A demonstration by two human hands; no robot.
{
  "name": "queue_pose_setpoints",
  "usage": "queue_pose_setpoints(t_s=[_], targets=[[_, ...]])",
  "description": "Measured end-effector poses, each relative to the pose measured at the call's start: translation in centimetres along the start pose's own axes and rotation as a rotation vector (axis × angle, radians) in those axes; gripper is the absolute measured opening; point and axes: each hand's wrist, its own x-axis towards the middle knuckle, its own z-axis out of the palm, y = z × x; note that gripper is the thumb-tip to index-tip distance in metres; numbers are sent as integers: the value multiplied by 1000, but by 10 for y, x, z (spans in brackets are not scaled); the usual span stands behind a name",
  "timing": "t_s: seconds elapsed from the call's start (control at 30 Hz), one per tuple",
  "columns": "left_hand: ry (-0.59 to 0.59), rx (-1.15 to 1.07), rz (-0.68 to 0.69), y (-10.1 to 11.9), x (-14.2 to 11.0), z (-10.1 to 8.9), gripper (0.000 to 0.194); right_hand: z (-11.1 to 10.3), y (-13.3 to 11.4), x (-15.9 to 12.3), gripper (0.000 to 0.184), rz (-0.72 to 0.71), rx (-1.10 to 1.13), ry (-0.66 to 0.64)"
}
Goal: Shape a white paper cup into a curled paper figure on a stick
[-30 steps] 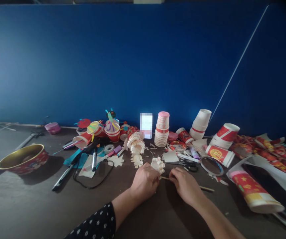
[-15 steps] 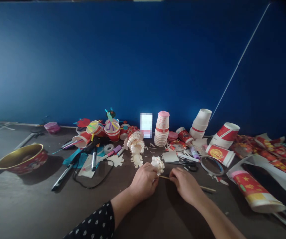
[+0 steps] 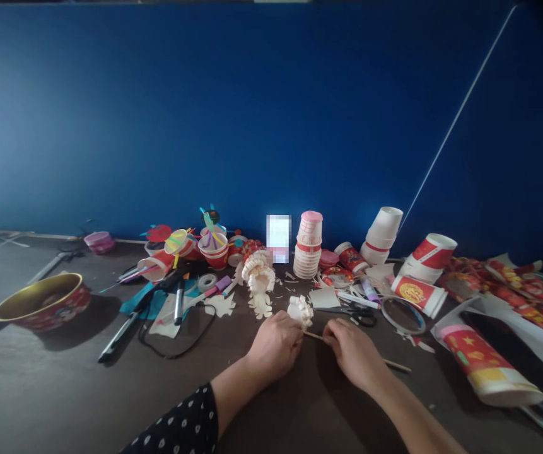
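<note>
My left hand [image 3: 277,340] is closed around a white fringed paper piece [image 3: 300,311], whose curled strips stick out beyond the fingers. A thin wooden stick [image 3: 313,335] runs from the paper to my right hand [image 3: 352,350], which pinches it between thumb and fingers. The stick's far end shows beyond the back of my right hand. How the left fingers meet the stick is hidden. Just behind my hands lies a larger curled paper piece [image 3: 258,277] with layered fringes, among small white scraps. Black scissors [image 3: 363,315] lie behind my right hand.
A stack of paper cups [image 3: 307,255] stands at the back, with more white cups [image 3: 381,236] to its right. A gold-lined bowl [image 3: 44,302] and a glue gun [image 3: 129,328] are on the left. A red patterned cup [image 3: 489,366] lies at right near a dark phone-like slab [image 3: 521,353].
Both hands keep nearly the same place and grip. The white fringed piece has turned slightly, and the stick's free end has shifted a little to the right and down.
</note>
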Motion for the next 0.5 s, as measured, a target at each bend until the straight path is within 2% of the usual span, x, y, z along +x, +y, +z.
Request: queue_pose_setpoints(t_s=[0.2,0.5], targets=[[3,-10,-41,0,2,2,20,-1,3,-1,16,-25,10,8],[4,-23,-41,-1,1,2,17,3,-1,0,16,22,-44,30]])
